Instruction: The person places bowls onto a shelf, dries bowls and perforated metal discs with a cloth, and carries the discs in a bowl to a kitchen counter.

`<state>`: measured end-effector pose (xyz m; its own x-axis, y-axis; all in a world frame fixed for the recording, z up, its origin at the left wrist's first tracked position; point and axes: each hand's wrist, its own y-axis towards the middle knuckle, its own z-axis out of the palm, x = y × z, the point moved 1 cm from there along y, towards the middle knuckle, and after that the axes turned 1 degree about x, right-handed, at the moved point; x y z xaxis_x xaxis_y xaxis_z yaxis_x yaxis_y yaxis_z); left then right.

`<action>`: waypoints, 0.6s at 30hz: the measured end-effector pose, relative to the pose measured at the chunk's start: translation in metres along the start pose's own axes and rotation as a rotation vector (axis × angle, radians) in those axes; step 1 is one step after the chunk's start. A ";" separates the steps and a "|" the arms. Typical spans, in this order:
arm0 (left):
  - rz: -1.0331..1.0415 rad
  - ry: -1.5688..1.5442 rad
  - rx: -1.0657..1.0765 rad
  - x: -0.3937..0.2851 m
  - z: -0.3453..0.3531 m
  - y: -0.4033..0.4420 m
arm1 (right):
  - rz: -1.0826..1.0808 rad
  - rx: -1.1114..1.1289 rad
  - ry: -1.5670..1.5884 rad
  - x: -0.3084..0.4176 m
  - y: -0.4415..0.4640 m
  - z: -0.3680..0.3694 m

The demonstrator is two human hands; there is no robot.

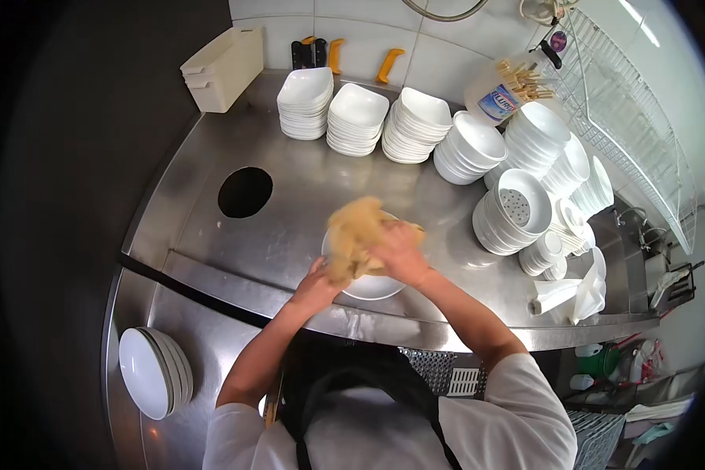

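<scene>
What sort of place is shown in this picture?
Probably a restaurant kitchen: a stainless-steel counter, many stacks of square white dishes, and a tan cloth over a round white dish.

The back wall (pixel 364 47) is clad in pale square-edged tiles with visible joints. A stainless-steel counter (pixel 305 184) runs along it; a round opening (pixel 245 193) pierces the top at left. A second steel surface (pixel 207 337) adjoins, separated by a dark gap. A wire rack (pixel 629 113) is mounted at right, below a bright linear light (pixel 640 23).
</scene>
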<state>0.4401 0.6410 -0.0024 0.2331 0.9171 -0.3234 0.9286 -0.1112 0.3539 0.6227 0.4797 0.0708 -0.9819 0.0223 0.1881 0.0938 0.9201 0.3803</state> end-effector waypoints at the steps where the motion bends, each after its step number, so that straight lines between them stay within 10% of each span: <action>1: -0.064 -0.138 0.001 0.000 0.001 -0.006 | -0.122 0.112 -0.032 -0.001 0.005 0.019; 6: -0.103 -0.261 -0.084 -0.016 -0.014 -0.017 | -0.346 0.400 -0.064 -0.024 0.032 0.076; 18: -0.192 -0.148 -0.265 -0.022 0.014 -0.021 | 0.597 0.369 -0.105 0.064 0.000 0.038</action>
<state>0.4191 0.6178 -0.0147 0.1193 0.8439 -0.5231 0.8568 0.1787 0.4837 0.5535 0.4965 0.0487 -0.7924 0.5849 0.1731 0.5777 0.8107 -0.0952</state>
